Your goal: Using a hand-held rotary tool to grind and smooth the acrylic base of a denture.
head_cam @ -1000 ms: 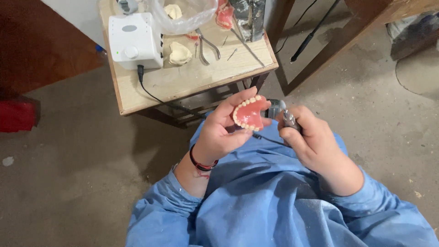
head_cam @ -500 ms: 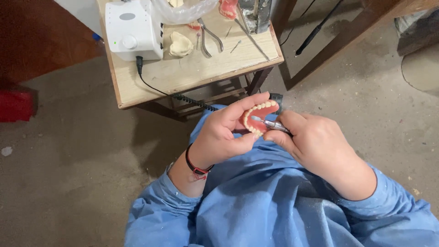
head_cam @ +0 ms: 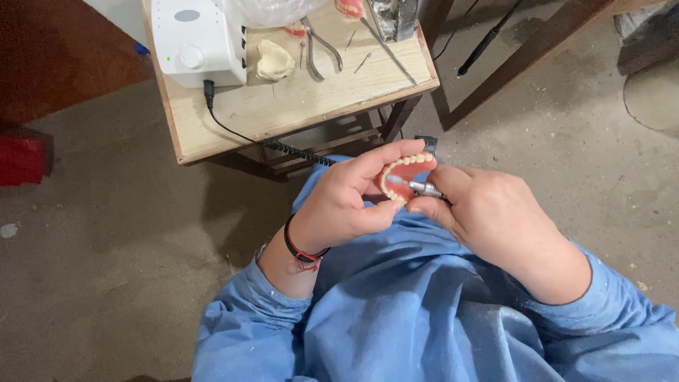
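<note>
One denture, pink-based with a curved row of pale teeth, is pinched between curled fingers of the left hand above the lap. A slim metal handpiece is gripped tight in the right hand, tip touching the glossy inner base.

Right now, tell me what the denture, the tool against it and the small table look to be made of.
Denture in the left hand: likely acrylic, a glossy pink base with off-white teeth. Handpiece in the right hand: metal by its silvery sheen. Table: unfinished pale wood, matte with faint grain, on darker wooden legs.
</note>
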